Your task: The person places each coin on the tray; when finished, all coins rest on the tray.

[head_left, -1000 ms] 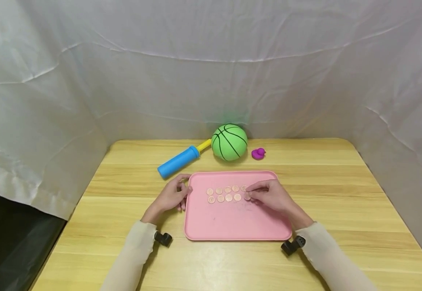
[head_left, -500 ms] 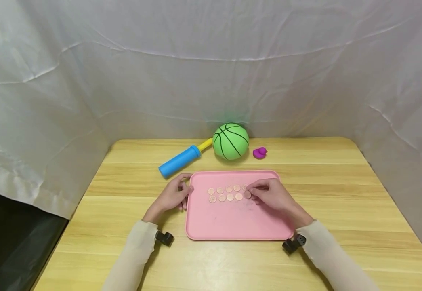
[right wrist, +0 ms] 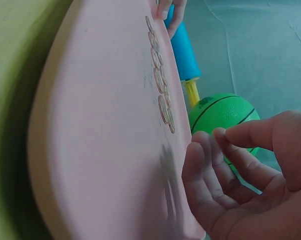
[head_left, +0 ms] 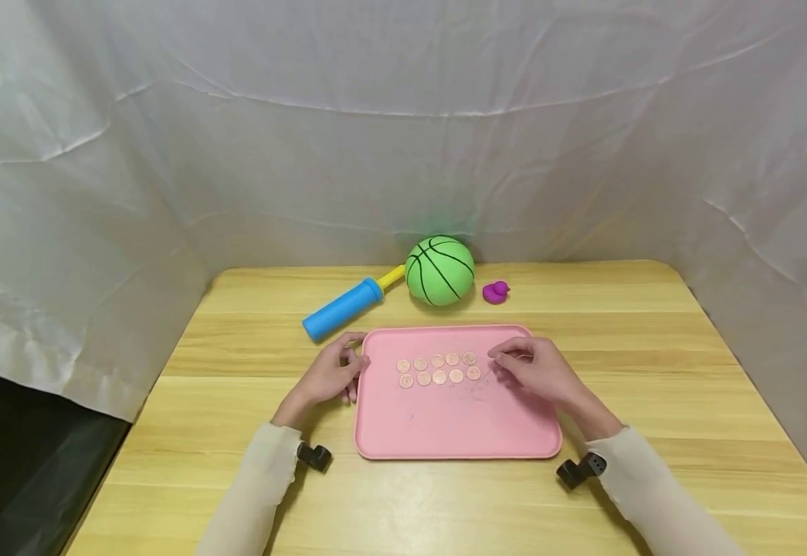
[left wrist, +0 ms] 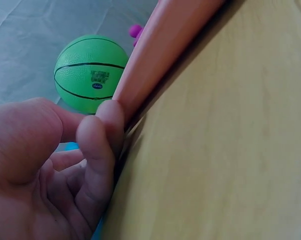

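Two rows of several copper-coloured coins lie flat on the pink tray, toward its far side. In the right wrist view the coins show edge-on along the tray. My left hand holds the tray's left rim, thumb over it and fingers bent at its side; the left wrist view has its fingertips right at the rim. My right hand hovers over the tray's right part, just right of the coins. Its thumb and forefinger tips come close together with nothing between them, the other fingers loosely bent.
Behind the tray sits a green basketball. A blue pump with a yellow end lies left of the ball, and a small purple duck is to its right. Grey cloth hangs along the wooden table's back and sides.
My right hand has let go of the near row's rightmost coin and moved right, so the right ends of both rows now show. The left hand stays at the rim.
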Demonstrator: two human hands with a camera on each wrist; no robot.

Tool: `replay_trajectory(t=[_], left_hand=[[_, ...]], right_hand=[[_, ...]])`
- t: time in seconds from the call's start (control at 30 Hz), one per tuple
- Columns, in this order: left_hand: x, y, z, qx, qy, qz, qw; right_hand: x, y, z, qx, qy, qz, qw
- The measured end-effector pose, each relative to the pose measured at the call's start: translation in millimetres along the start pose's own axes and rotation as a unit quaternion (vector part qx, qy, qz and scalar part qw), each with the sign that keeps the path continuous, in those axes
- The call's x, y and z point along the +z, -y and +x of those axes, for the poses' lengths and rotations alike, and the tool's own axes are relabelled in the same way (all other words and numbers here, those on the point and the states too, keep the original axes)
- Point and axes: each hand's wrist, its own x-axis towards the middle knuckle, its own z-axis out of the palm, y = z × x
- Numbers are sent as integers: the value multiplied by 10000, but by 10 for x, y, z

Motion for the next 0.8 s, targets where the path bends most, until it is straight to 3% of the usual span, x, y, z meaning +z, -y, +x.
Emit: replay_trajectory(t=[0.4, 0.63, 0.8], left_hand=[[-101, -78, -85, -41, 201, 219, 9996], [-200, -214, -104, 284, 245, 603, 9975], [-248, -336, -70, 491, 249, 924, 9942]], right_hand=[[-38, 5, -8, -522, -156, -299, 9981], [-91, 57, -4, -787, -242, -266, 9962], [-130, 73, 17, -951, -265, -599, 9933]])
